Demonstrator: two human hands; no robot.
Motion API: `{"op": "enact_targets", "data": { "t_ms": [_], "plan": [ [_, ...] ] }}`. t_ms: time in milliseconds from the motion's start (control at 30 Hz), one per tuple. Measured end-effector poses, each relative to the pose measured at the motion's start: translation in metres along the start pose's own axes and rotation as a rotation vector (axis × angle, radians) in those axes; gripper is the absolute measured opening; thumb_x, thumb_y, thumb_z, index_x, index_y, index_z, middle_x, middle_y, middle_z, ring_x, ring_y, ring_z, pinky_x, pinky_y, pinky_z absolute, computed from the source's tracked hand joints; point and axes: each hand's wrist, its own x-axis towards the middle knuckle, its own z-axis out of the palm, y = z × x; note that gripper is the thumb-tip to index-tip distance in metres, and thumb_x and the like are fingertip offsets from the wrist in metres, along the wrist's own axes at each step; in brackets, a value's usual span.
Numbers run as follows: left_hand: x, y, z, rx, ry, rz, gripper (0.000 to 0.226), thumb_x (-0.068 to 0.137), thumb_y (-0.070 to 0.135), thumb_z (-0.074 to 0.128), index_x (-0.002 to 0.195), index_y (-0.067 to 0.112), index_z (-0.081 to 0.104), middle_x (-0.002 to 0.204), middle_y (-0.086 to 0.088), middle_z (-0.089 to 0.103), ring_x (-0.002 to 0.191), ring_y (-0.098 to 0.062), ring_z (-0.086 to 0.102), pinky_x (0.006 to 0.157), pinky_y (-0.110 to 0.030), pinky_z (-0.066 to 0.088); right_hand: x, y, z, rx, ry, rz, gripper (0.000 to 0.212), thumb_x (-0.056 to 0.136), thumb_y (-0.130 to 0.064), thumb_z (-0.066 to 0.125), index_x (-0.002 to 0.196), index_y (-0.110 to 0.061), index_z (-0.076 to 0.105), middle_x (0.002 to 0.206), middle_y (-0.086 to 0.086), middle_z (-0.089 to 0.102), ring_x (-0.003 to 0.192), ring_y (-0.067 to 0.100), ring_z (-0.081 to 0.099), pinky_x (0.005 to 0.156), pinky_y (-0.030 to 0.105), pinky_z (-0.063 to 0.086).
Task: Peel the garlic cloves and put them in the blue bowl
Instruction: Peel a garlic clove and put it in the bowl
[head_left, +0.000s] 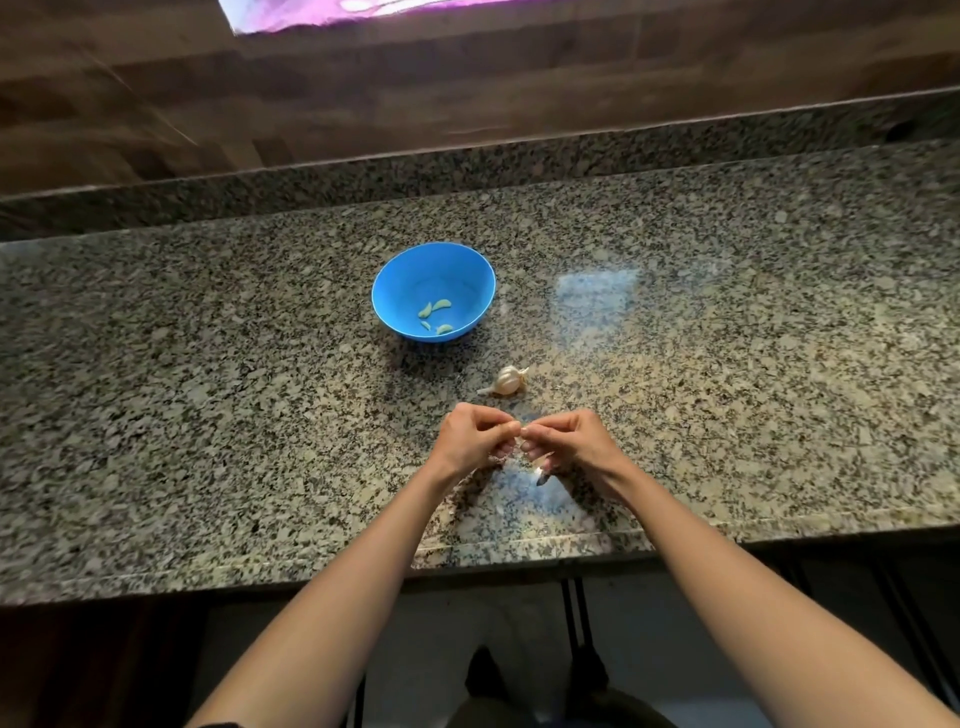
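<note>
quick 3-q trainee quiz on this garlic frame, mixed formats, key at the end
1. Fill in: the left hand and right hand together pinch a small ___.
2. Relative to the bowl, the bulb lies: A) inside it; B) on the counter, between it and the hands; C) behind it.
3. True or false: the bowl is empty.
Key: 1 clove, likely; fingertips mostly hide it. 2 B. 3 false: peeled cloves lie in it.
</note>
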Motion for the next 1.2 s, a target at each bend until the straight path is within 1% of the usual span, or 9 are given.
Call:
{"op": "enact_targets", "data": {
  "t_ms": [167, 267, 367, 467, 633, 800, 1000, 1100, 1200],
  "plan": [
    [-0.002, 0.002, -0.002, -0.164, -0.086, -0.039, 0.015, 0.086, 0.006, 0.063, 0.093, -0.006, 0.068, 0.067, -0.01, 0.064, 0.054, -0.01, 0.057, 0.05, -0.016, 0.046, -0.003, -0.001, -0.004, 0.176, -0.04, 0.147, 0.013, 0.083, -0.003, 0.061, 0.094, 0.003, 0.067, 0.077, 0.011, 0.07, 0.062, 0.015, 0.065, 0.055, 0.018, 0.053],
    [-0.001, 0.001, 0.0, -0.196, -0.071, -0.038, 0.016, 0.084, 0.007, 0.065, 0.095, -0.005, 0.069, 0.075, -0.012, 0.068, 0.06, -0.012, 0.062, 0.057, -0.019, 0.052, -0.004, 0.0, -0.003, 0.215, -0.025, 0.172, 0.013, 0.082, -0.001, 0.061, 0.093, 0.004, 0.066, 0.077, 0.012, 0.07, 0.061, 0.015, 0.066, 0.058, 0.019, 0.055],
    [-0.001, 0.002, 0.007, 0.069, 0.085, 0.134, 0.015, 0.082, 0.013, 0.068, 0.095, 0.008, 0.072, 0.089, -0.002, 0.072, 0.078, -0.009, 0.065, 0.074, -0.022, 0.052, -0.003, 0.001, 0.001, 0.233, 0.03, 0.156, 0.012, 0.081, -0.001, 0.061, 0.092, 0.004, 0.066, 0.075, 0.011, 0.07, 0.06, 0.014, 0.066, 0.058, 0.019, 0.055],
    [-0.004, 0.008, 0.012, 0.389, 0.177, 0.334, 0.017, 0.085, 0.013, 0.065, 0.101, 0.011, 0.072, 0.097, -0.002, 0.072, 0.084, -0.009, 0.067, 0.076, -0.014, 0.05, -0.003, 0.002, 0.004, 0.228, 0.07, 0.13, 0.011, 0.082, -0.002, 0.061, 0.091, 0.002, 0.067, 0.075, 0.011, 0.069, 0.06, 0.014, 0.066, 0.055, 0.017, 0.054],
    [-0.006, 0.008, 0.008, 0.412, 0.082, 0.34, 0.023, 0.083, 0.008, 0.066, 0.107, 0.01, 0.069, 0.103, -0.005, 0.07, 0.089, -0.01, 0.067, 0.082, -0.008, 0.047, -0.006, -0.001, 0.001, 0.231, 0.08, 0.133, 0.012, 0.083, -0.003, 0.06, 0.091, 0.003, 0.066, 0.074, 0.01, 0.069, 0.06, 0.014, 0.066, 0.055, 0.017, 0.054],
    [-0.006, 0.009, 0.01, -0.01, 0.079, 0.145, 0.012, 0.078, 0.007, 0.071, 0.09, 0.006, 0.073, 0.082, -0.003, 0.072, 0.075, -0.009, 0.066, 0.071, -0.02, 0.054, -0.01, -0.003, 0.001, 0.245, 0.056, 0.149, 0.015, 0.082, -0.002, 0.061, 0.094, 0.005, 0.065, 0.074, 0.011, 0.069, 0.06, 0.016, 0.066, 0.056, 0.018, 0.055],
    [-0.013, 0.006, 0.017, -0.575, 0.141, -0.065, 0.013, 0.08, 0.002, 0.067, 0.093, 0.001, 0.068, 0.087, -0.009, 0.072, 0.08, -0.019, 0.067, 0.073, -0.026, 0.055, -0.008, -0.012, 0.012, 0.134, 0.175, 0.124, 0.008, 0.084, 0.0, 0.059, 0.081, 0.002, 0.066, 0.065, 0.009, 0.066, 0.05, 0.013, 0.062, 0.05, 0.017, 0.053],
    [-0.014, 0.005, 0.017, -1.005, 0.202, -0.18, 0.014, 0.081, -0.004, 0.062, 0.093, 0.001, 0.066, 0.084, -0.011, 0.072, 0.077, -0.019, 0.069, 0.075, -0.029, 0.058, -0.008, -0.002, 0.014, -0.111, 0.285, 0.088, 0.007, 0.083, -0.006, 0.063, 0.08, -0.001, 0.067, 0.07, 0.011, 0.067, 0.052, 0.015, 0.061, 0.053, 0.021, 0.054],
    [-0.017, 0.003, 0.014, -1.008, 0.177, -0.213, 0.016, 0.077, -0.006, 0.061, 0.092, -0.003, 0.066, 0.082, -0.015, 0.07, 0.073, -0.022, 0.069, 0.073, -0.03, 0.058, -0.009, 0.007, 0.015, -0.403, 0.403, -0.021, 0.013, 0.081, -0.022, 0.068, 0.081, -0.009, 0.07, 0.07, 0.004, 0.07, 0.055, 0.015, 0.064, 0.057, 0.026, 0.055]
  ]
}}
